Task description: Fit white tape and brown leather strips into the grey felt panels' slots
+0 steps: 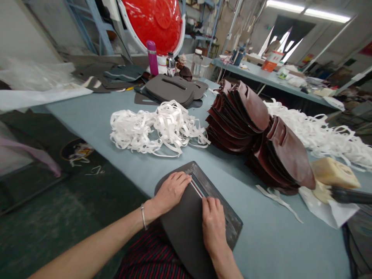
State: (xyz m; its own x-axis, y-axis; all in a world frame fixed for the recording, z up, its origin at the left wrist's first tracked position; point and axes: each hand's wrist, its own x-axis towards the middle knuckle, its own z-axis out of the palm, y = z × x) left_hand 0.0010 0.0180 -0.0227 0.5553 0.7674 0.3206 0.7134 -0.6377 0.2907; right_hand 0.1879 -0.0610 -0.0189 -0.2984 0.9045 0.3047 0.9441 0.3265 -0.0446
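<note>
Panel (186, 232) of dark grey material is lying across your lap (149, 254) and the table edge (116, 161), its slot (204, 185) facing up; your left hand (171, 192) is pressing open and flat beside the slot; your right hand (213, 221), well apart from it, is bearing down right by the white strip (196, 188); I cannot tell whether it is pinching the strip; steady, even pressure from both hands is helping the strip lie straight; loose white strips (157, 130) are lying farther along the table.
</note>
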